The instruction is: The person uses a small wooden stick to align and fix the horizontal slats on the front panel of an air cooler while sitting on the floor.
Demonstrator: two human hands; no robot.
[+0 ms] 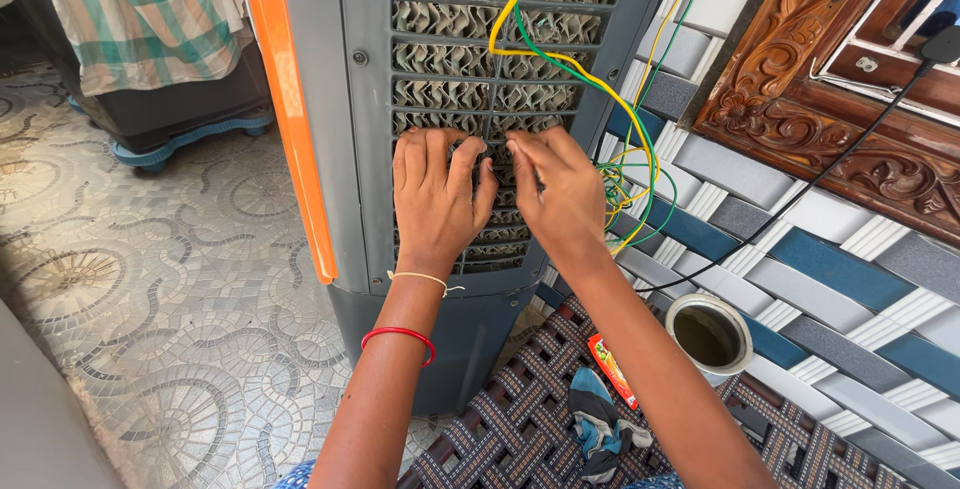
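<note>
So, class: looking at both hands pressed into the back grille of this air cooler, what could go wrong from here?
1. Fingers of the left hand or right hand might get pinched or scraped in the grille slats.
2. The loose yellow and green wires beside the right hand could snag.
3. The cup could be knocked.

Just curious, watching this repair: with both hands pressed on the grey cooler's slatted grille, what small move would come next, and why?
Probably a gentle outward pull: both the left hand and right hand have fingers hooked into the grey plastic slatted grille, near the loose yellow and green wires.
</note>
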